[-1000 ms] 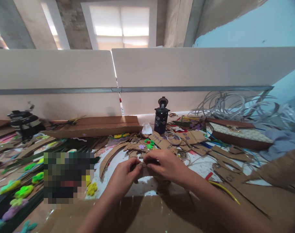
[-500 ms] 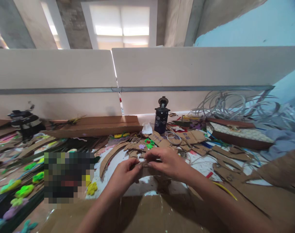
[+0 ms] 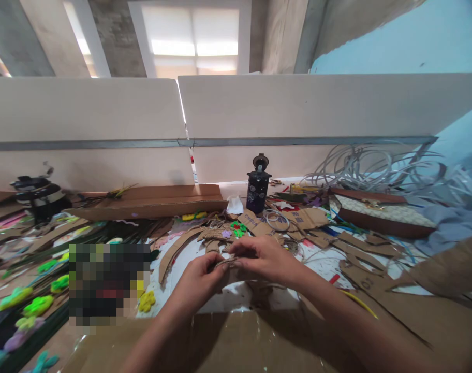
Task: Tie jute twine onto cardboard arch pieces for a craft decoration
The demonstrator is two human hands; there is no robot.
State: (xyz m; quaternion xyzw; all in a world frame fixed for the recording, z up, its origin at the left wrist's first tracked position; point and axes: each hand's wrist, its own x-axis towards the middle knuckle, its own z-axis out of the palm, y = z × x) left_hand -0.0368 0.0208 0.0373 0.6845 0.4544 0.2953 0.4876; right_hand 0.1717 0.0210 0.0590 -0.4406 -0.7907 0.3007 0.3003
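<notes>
Both hands meet at the middle of the worktable, fingertips close together. My left hand [image 3: 205,274] is closed in a pinch on a thin brown strand that looks like twine [image 3: 229,261]. On the other end of that short stretch, my right hand [image 3: 261,259] pinches too, its fingers curled over the top. A cardboard piece seems to lie under the fingers, mostly hidden. Just beyond the hands are a twine-wrapped piece [image 3: 215,234], a green and red fuzzy flower [image 3: 238,228] and a small lilac flower [image 3: 226,234]. A curved cardboard strip [image 3: 177,251] lies left of them.
A dark bottle [image 3: 258,190] with its lid up stands behind the hands. Cardboard scraps [image 3: 309,218], a patterned handbag [image 3: 379,212] and coiled pale tubing [image 3: 371,166] crowd the right. Fuzzy flowers [image 3: 38,305] lie left. A long cardboard tray [image 3: 162,207] sits near the white partition.
My hands stay at nearly the same spot, with only slight finger movement on the strand. The whole view has shifted by a few pixels.
</notes>
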